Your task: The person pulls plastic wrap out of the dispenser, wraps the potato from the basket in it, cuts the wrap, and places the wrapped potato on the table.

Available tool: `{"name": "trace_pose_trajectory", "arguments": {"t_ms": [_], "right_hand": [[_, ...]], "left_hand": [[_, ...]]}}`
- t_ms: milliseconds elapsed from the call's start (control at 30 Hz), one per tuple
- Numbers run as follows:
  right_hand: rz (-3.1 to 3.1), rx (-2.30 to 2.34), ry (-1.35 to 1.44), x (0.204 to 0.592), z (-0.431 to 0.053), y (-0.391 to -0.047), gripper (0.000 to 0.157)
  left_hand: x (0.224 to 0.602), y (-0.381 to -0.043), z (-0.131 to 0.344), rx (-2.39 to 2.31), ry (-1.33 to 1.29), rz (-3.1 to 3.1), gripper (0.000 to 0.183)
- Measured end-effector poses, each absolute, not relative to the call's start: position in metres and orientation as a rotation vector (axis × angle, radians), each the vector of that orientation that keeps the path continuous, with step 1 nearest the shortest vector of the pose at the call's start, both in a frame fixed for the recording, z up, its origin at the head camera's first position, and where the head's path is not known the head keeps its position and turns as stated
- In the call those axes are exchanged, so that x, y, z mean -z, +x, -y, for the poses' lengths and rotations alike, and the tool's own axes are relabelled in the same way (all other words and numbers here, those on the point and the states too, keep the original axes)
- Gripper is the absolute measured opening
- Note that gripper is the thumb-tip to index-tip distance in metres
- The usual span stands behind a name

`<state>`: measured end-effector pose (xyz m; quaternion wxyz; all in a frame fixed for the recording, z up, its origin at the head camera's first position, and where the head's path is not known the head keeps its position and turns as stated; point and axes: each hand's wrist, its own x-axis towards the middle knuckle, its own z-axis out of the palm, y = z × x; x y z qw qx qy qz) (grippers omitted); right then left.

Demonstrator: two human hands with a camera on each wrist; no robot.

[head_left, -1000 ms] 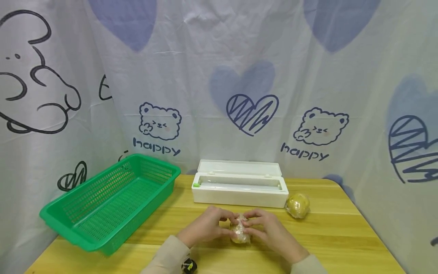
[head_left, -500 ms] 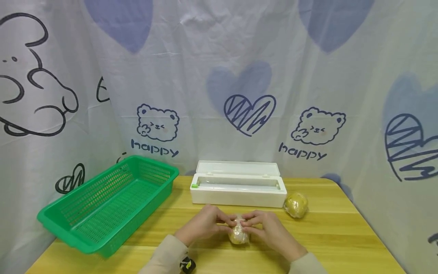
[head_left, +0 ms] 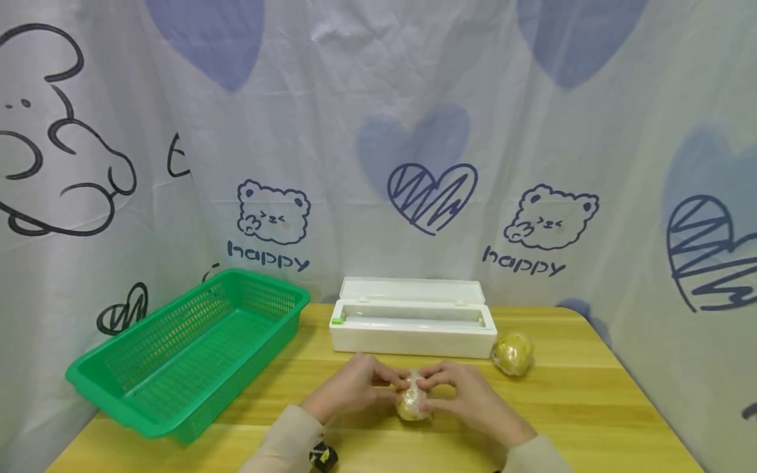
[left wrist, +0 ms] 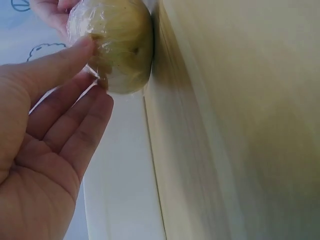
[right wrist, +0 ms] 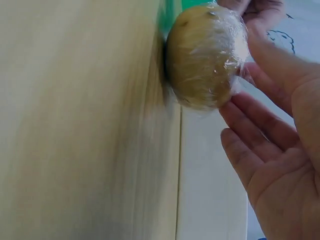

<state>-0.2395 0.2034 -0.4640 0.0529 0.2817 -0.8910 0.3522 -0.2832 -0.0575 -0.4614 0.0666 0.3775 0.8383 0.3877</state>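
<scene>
A potato wrapped in clear cling film sits on the table in front of me, its skin spots showing through in both wrist views. My left hand pinches the film and potato from the left, thumb on the near side and fingers on the far side. From the right, my right hand holds it between thumb and fingers. The film is crinkled and bunched at the top, between the two hands. In the right wrist view the potato rests against the wood.
Behind the hands stands a white cling film dispenser, lid raised, a roll inside and a green slider at its left end. A second film-wrapped yellowish round item lies by its right end. A green perforated basket stands at left.
Both hands stay at the potato while their fingers shift slightly; the right thumb now lies lower on its side. The head view has shifted a little.
</scene>
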Motion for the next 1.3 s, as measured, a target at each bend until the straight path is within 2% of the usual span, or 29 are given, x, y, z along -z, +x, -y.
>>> {"name": "trace_pose_trajectory", "arguments": {"t_ms": [167,433,567,800,1100,1300], "right_hand": [[2.763,-1.135,0.849,0.465,-0.205,-0.238,0.049],[2.724,-1.216,0.849,0.47,-0.204,-0.239,0.047],[2.731,-1.36,0.805,0.47,-0.207,-0.241,0.043],[2.771,-1.536,0.659,0.465,-0.215,-0.246,0.034],[2.717,-1.797,0.564,0.462,-0.214,-0.247,0.055],[2.684,-1.859,0.453,0.467,-0.212,-0.245,0.051]], "left_hand": [[0.466,-0.284,0.059,-1.162,1.156,-2.497,0.038],[0.474,-0.279,0.054,-1.164,1.225,-2.513,0.053],[0.473,-0.279,0.057,-1.25,1.178,-2.433,0.051],[0.465,-0.281,0.06,-1.417,1.023,-2.233,0.037],[0.459,-0.277,0.051,-1.598,0.857,-2.143,0.036],[0.46,-0.272,0.044,-1.629,0.82,-2.165,0.037]]}}
